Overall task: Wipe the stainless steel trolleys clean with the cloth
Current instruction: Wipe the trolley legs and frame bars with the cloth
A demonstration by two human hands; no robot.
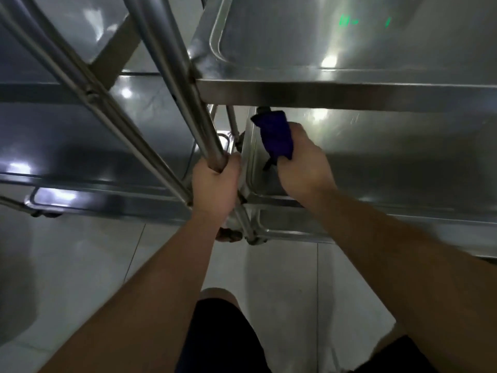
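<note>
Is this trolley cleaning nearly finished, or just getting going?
Hard to say. The top shelf gleams, but one picture cannot prove it was wiped. In hand: the right hand presses the blue cloth into the middle shelf corner, while the left hand grips a post. The neighbouring trolley shows no cloth on it.

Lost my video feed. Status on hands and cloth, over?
Left hand gripping trolley upright post. Right hand holding blue cloth against middle shelf corner. Top shelf overhangs the cloth.

Left hand (215,184) and right hand (304,168) both clenched
</note>
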